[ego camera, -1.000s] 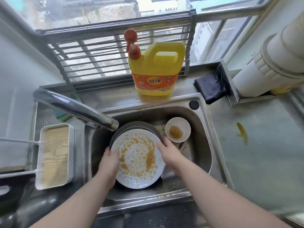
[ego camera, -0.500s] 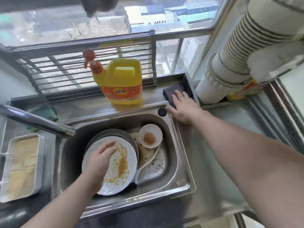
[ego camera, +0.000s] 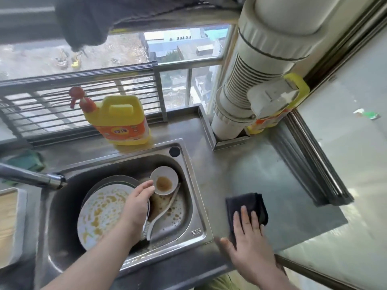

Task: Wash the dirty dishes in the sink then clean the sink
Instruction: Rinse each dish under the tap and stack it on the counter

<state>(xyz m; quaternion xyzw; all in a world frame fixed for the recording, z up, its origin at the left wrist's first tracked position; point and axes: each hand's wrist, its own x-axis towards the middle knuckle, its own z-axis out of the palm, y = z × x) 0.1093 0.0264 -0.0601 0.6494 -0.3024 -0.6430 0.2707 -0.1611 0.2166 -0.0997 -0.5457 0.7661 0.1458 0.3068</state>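
Far left, on the counter: white tray [ego camera: 19, 233], pale wood-grain surface inside, partly cut off by the frame edge. Above it a green sponge [ego camera: 26, 162] by the window rail. Faucet spout [ego camera: 31, 178] reaches over the steel sink [ego camera: 196, 216].

In the sink: white plate [ego camera: 100, 214] smeared with orange-brown sauce, lying on a darker dish [ego camera: 113, 180]. Left hand [ego camera: 136, 206] sits over the plate's right edge, fingertips gathered against the rim of a small white bowl [ego camera: 164, 183]; whether it actually pinches the rim cannot be told. Bowl holds a brown residue. White ladle-type spoon [ego camera: 163, 214] lies across the spattered basin floor.

Behind the sink: yellow detergent jug [ego camera: 121, 120], red pump.

Right of sink: right hand [ego camera: 249, 243] flat, fingers spread, pressing a dark cloth [ego camera: 247, 206] onto the steel counter [ego camera: 261, 164]. Large white pipe [ego camera: 251, 65] rises at the corner.
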